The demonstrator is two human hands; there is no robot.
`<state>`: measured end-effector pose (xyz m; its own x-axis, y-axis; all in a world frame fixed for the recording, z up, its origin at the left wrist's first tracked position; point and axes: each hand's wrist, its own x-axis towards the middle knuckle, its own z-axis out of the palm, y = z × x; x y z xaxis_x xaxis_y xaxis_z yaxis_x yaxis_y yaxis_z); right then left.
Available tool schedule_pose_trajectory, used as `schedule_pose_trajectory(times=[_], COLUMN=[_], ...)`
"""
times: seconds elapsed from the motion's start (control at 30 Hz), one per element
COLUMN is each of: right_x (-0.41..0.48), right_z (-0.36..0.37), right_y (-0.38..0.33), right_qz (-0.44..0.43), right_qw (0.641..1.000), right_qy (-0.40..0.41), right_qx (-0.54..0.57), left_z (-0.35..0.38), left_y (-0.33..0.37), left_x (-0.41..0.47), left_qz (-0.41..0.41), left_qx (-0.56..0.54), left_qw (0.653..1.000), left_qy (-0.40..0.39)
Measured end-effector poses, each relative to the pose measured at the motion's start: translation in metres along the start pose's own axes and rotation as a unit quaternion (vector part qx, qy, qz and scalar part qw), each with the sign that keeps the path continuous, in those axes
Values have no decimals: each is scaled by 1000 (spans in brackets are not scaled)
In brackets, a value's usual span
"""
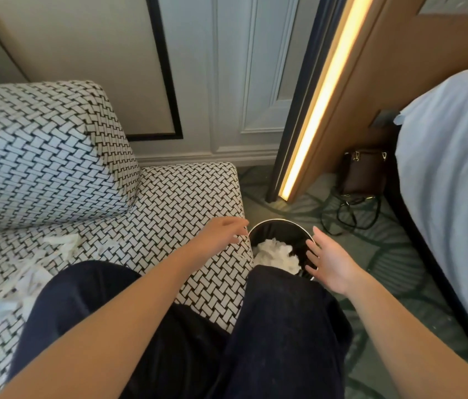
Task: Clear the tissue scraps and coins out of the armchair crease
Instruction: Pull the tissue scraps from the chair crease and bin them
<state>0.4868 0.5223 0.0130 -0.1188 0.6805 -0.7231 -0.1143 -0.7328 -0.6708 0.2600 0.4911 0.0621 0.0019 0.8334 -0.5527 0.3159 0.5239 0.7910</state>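
A black round bin stands on the floor by the armchair's right edge, with crumpled white tissue inside. My left hand reaches over the seat edge toward the bin rim, fingers spread and empty. My right hand hovers at the bin's right side, palm open, holding nothing. Several white tissue scraps lie on the woven black-and-white armchair seat at the left, more of them near my knee. No coins are visible.
My dark-trousered legs rest across the seat and in front of the bin. The armchair back cushion rises at left. A brown bag with cables sits on the green carpet near a bed on the right.
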Motion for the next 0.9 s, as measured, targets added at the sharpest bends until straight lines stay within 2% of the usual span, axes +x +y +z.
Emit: schedule_pose_trajectory(times=[0.3, 0.57, 0.73, 0.9], right_x=[-30, -51, -47, -40], right_z=[53, 163, 240, 301], right_y=[-25, -29, -5, 24], right_qz=[-55, -122, -131, -146], right_qw=[990, 969, 957, 923], right_qy=[-25, -72, -113, -153], right_qx=[-130, -205, -232, -323], left_z=[-56, -138, -194, -228], left_y=[-23, -53, -93, -147], left_x=[-36, -90, -120, -138], left_qz=[41, 73, 57, 10], left_qx=[-83, -174, -195, -148], left_qw=[994, 967, 947, 942], left_qy=[59, 168, 248, 302])
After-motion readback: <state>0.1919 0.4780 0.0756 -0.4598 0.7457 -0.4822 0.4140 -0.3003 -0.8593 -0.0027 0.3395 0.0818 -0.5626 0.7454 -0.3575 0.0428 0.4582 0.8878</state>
